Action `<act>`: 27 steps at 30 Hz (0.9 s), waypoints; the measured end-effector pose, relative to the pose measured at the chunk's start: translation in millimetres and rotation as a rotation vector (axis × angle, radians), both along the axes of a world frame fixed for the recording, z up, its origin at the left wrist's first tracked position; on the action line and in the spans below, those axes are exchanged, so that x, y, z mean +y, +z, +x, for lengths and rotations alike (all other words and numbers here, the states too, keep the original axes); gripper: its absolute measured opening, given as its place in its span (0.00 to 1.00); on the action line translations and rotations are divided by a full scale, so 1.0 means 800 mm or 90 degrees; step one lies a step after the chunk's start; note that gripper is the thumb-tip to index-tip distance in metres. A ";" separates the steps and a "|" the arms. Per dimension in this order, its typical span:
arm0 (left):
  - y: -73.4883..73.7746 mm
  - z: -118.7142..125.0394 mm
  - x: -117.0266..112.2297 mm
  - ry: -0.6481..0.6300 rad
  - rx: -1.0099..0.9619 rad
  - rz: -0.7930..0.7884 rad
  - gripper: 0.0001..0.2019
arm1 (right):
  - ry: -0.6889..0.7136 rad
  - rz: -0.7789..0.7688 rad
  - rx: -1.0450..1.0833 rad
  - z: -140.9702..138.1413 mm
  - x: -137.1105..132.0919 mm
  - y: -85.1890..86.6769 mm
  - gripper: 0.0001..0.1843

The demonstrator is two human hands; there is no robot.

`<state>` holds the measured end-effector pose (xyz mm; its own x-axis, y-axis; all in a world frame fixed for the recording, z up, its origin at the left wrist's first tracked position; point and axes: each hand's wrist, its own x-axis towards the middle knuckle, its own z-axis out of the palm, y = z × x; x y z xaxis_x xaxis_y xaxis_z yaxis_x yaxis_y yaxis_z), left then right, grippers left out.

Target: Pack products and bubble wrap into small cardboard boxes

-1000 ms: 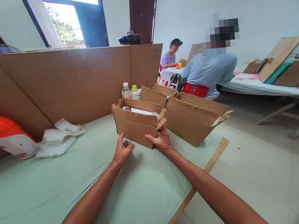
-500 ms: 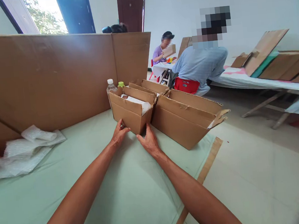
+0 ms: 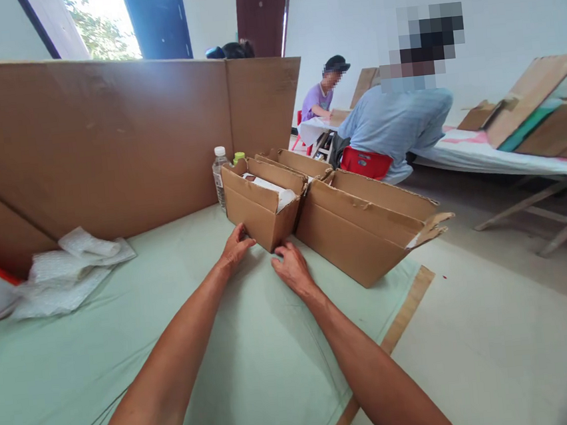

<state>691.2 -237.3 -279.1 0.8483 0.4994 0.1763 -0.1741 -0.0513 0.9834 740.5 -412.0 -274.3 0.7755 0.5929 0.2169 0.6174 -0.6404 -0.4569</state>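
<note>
A small open cardboard box (image 3: 258, 208) with white contents stands on the green cloth. At its lower front left edge is my left hand (image 3: 237, 247), thumb and fingers apart, fingertips against or very near the cardboard. My right hand (image 3: 293, 268) lies low by the box's bottom front corner, fingers bent and loosely apart; whether they touch the box I cannot tell. Neither hand grips anything. Right beside the small box stands a larger open cardboard box (image 3: 360, 232) with torn flaps. Behind these is another open cardboard box (image 3: 303, 162), partly hidden.
A clear bottle with a white cap (image 3: 219, 178) and a green-capped one (image 3: 239, 158) stand behind the small box. A tall cardboard panel (image 3: 131, 140) rises at the back. Bubble wrap (image 3: 68, 270) lies left. Two seated people (image 3: 390, 122) work at other tables beyond.
My right fingers have drawn away from the small box's side and bent near its bottom corner. The left hand stays at the box. The whole view has shifted slightly.
</note>
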 end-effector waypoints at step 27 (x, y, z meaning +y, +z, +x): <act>0.059 -0.543 0.045 0.370 0.386 0.614 0.18 | 0.513 0.046 -0.470 -0.245 -0.016 -0.087 0.30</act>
<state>256.5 -200.9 -231.7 0.6202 0.7086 0.3364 0.5754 -0.7025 0.4189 544.3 -425.0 -343.6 -0.1696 0.8351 0.5233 0.9803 0.0882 0.1770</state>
